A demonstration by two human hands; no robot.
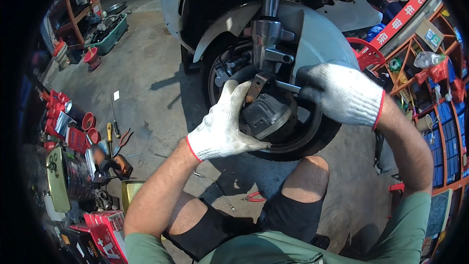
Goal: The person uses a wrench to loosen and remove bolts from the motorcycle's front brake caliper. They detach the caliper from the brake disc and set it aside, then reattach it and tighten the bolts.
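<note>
My left hand (222,127), in a white knit glove with a red cuff, curves around the left side of a dark, finned brake caliper (266,117) at the scooter's front wheel. Its thumb reaches below the caliper; some fingers are hidden behind it. A rusty metal bracket (256,88) sits by the fingertips. My right hand (339,95), gloved alike, is closed on a silver wrench (287,86), whose far end meets the area beside the bracket. The chrome fork leg (266,39) rises above, next to the pale fender (322,39).
Screwdrivers and pliers (125,138) lie on the floor at left, near red containers (57,100) and a cordless drill (110,164). Red-handled pliers (254,196) and a long metal rod (215,193) lie by my knees. A green bin (110,39) stands far left; shelves (447,132) line the right.
</note>
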